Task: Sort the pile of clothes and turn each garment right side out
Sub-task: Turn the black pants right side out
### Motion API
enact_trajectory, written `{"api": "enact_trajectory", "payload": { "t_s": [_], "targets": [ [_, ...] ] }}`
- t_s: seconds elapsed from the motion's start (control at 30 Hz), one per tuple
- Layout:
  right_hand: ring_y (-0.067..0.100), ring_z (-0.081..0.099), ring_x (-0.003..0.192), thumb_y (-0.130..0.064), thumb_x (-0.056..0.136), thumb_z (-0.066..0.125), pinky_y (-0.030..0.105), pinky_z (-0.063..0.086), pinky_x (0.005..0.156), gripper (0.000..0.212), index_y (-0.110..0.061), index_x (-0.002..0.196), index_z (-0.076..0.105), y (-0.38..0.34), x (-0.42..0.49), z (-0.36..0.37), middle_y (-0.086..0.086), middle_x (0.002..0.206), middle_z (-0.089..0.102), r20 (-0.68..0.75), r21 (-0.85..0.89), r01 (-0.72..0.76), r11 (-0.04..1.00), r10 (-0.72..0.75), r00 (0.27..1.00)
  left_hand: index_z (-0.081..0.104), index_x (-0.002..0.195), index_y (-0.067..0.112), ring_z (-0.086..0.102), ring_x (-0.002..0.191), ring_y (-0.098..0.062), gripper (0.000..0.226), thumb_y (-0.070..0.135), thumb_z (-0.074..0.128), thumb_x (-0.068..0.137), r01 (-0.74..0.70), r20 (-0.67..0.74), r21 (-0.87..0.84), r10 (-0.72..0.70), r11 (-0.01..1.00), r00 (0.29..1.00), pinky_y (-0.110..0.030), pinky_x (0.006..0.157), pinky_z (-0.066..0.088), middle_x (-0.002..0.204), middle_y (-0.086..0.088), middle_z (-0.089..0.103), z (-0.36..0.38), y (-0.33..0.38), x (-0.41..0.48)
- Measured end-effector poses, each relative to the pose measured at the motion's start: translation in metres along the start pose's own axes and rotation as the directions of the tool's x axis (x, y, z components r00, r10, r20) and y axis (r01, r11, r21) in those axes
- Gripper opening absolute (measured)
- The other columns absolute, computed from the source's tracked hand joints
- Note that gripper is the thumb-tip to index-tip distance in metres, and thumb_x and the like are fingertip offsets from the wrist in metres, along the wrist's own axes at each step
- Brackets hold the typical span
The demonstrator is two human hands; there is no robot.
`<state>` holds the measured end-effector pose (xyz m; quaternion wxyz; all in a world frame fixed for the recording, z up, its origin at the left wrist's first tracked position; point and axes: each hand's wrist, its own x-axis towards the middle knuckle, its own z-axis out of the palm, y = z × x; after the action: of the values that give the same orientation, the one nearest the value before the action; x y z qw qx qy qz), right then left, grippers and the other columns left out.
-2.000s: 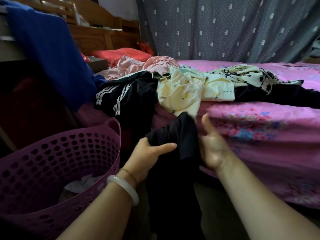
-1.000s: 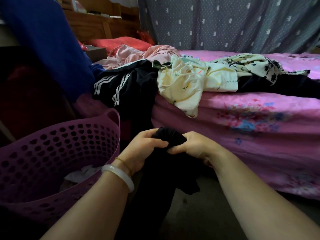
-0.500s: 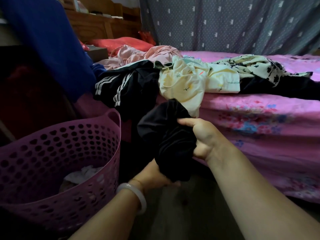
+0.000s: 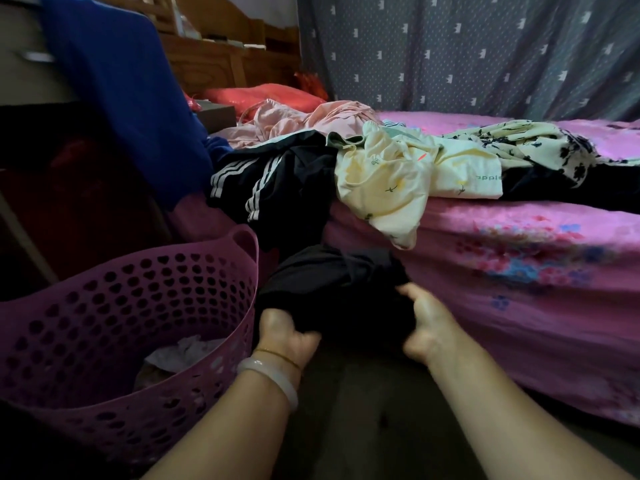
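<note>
Purple perforated basket (image 4: 104, 306) is sitting on the dark floor (image 4: 363, 410) at lower left, its handle end lying near the side of the bed. Pink floral sheet (image 4: 519, 271) is covering the bed and hanging down its side toward the floor. Grey-blue curtain (image 4: 450, 46) with small white crown marks is hanging behind the bed. Red pillow (image 4: 263, 95) is lying at the head end, in front of a wooden headboard (image 4: 207, 60). Big blue cloth (image 4: 114, 81) is hanging down at upper left, slightly blurred.
</note>
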<state>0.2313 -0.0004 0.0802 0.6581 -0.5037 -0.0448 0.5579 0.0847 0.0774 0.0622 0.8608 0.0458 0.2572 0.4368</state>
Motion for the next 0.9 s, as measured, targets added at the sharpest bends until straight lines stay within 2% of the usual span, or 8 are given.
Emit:
{"api": "enact_trajectory", "payload": {
  "t_s": [0.1, 0.23, 0.33, 0.4, 0.53, 0.7, 0.83, 0.9],
  "targets": [
    [0.037, 0.067, 0.084, -0.035, 0.09, 0.051, 0.05, 0.055, 0.079, 0.034, -0.008, 0.1, 0.069, 0.021, 0.002, -0.002, 0.022, 0.087, 0.073, 0.06, 0.036, -0.097, 0.995, 0.095, 0.994, 0.061, 0.109, 0.004, 0.054, 0.114, -0.038, 0.032, 0.03, 0.049, 0.094, 0.03, 0.092, -0.057, -0.025, 0.998, 0.995, -0.046, 0.1, 0.043, 0.115, -0.022, 0.06, 0.007, -0.002, -0.009],
    [0.029, 0.069, 0.053, -0.026, 0.093, 0.046, 0.042, 0.058, 0.046, 0.028, -0.009, 0.087, 0.066, 0.008, -0.001, 0.013, 0.015, 0.064, 0.07, 0.142, 0.158, 0.002, 0.987, -0.025, 0.99, 0.06, 0.118, 0.007, 0.056, 0.111, -0.036, 0.038, 0.02, 0.056, 0.082, 0.021, 0.253, 0.21, -0.075, 0.977, 0.965, -0.046, 0.098, 0.045, 0.121, -0.019, 0.061, -0.002, 0.021, -0.013],
    [0.024, 0.067, 0.047, -0.023, 0.095, 0.042, 0.034, 0.055, 0.04, 0.027, -0.009, 0.085, 0.063, -0.002, -0.004, 0.032, 0.011, 0.058, 0.069, 0.162, 0.18, 0.052, 0.982, -0.081, 0.983, 0.049, 0.134, 0.006, 0.049, 0.12, -0.038, 0.061, -0.004, 0.055, 0.073, -0.061, 0.432, 0.513, -0.196, 0.856, 0.88, -0.062, 0.107, 0.031, 0.127, -0.019, 0.055, -0.017, 0.073, -0.018],
    [0.022, 0.066, 0.044, -0.022, 0.096, 0.039, 0.03, 0.053, 0.038, 0.029, -0.009, 0.085, 0.061, 0.001, -0.002, 0.053, 0.009, 0.055, 0.068, 0.19, 0.154, 0.037, 0.987, -0.066, 0.98, 0.05, 0.131, 0.002, 0.051, 0.116, -0.035, 0.06, 0.007, 0.067, 0.074, -0.114, 0.492, 0.586, -0.241, 0.802, 0.837, -0.064, 0.109, 0.026, 0.118, -0.019, 0.054, -0.026, 0.117, -0.028],
    [0.025, 0.068, 0.05, -0.016, 0.095, 0.037, 0.033, 0.056, 0.043, 0.029, -0.005, 0.089, 0.063, 0.023, 0.005, 0.115, 0.013, 0.061, 0.069, 0.288, 0.048, -0.011, 0.999, -0.004, 0.957, 0.063, 0.118, -0.004, 0.065, 0.109, -0.031, 0.083, 0.062, 0.068, 0.066, -0.1, 0.226, 0.689, -0.081, 0.718, 0.971, -0.044, 0.089, 0.055, 0.122, -0.018, 0.064, -0.014, 0.183, -0.046],
    [0.037, 0.064, 0.106, -0.01, 0.093, 0.044, 0.043, 0.056, 0.08, 0.037, -0.004, 0.126, 0.06, 0.069, 0.03, 0.208, 0.023, 0.121, 0.064, 0.343, -0.039, -0.021, 0.999, 0.033, 0.939, 0.078, 0.072, 0.007, 0.073, 0.067, -0.021, 0.036, 0.034, 0.06, 0.086, -0.051, -0.021, 0.845, 0.129, 0.532, 0.991, -0.03, 0.06, 0.061, 0.082, -0.013, 0.075, -0.005, 0.242, -0.055],
    [0.036, 0.067, 0.085, 0.003, 0.09, 0.042, 0.039, 0.056, 0.063, 0.036, -0.003, 0.121, 0.06, 0.107, 0.051, 0.25, 0.022, 0.106, 0.068, 0.283, -0.195, 0.061, 0.979, -0.003, 0.959, 0.075, 0.092, 0.007, 0.072, 0.076, -0.025, 0.025, 0.028, 0.062, 0.087, 0.022, -0.132, 0.86, 0.18, 0.51, 0.975, -0.033, 0.071, 0.06, 0.091, -0.013, 0.075, -0.038, 0.29, -0.048],
    [0.032, 0.064, 0.081, 0.004, 0.091, 0.041, 0.037, 0.054, 0.067, 0.036, -0.002, 0.124, 0.055, 0.126, 0.06, 0.25, 0.02, 0.108, 0.065, 0.229, -0.521, 0.129, 0.844, -0.007, 0.973, 0.067, 0.116, 0.007, 0.068, 0.091, -0.029, 0.032, 0.023, 0.061, 0.089, 0.16, -0.235, 0.932, 0.206, 0.326, 0.95, -0.038, 0.088, 0.055, 0.103, -0.014, 0.071, -0.066, 0.299, -0.036]
  ]
}}
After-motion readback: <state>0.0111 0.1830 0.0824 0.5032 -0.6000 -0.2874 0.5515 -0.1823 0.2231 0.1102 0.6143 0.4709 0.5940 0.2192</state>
